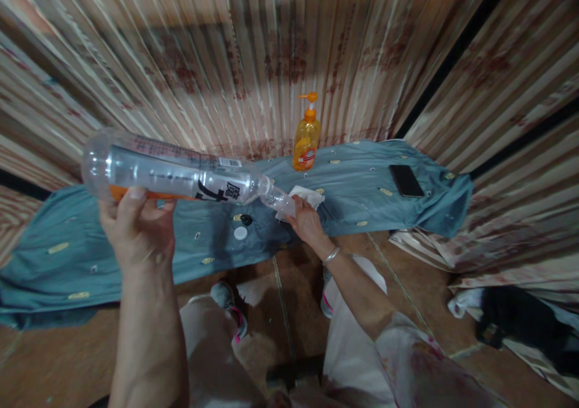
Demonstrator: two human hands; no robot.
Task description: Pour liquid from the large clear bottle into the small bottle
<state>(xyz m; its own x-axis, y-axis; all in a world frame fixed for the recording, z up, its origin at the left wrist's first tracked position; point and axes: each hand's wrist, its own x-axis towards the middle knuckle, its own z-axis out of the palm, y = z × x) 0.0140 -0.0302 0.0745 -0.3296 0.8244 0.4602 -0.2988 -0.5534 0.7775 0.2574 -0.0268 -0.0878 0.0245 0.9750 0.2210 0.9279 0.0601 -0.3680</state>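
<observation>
My left hand [140, 227] grips the lower part of a large clear plastic bottle [176, 169] with a printed label and an orange strip. The bottle lies tilted almost level, its neck pointing right and slightly down. At its mouth is a small clear plastic bottle [279, 201], which my right hand [307, 218] holds by its far end. The two necks meet or nearly meet; I cannot tell if they touch. Beside my right hand a white tissue [310, 195] rests on the cloth. Below the bottles lie a white cap [240, 233] and a small black cap [246, 219].
A teal patterned cloth [362, 178] covers the long narrow table. At its back stands an orange pump bottle [306, 139]; a black phone [406, 180] lies to the right. Striped curtains [280, 52] hang close behind. Dark items [520, 317] sit at the lower right.
</observation>
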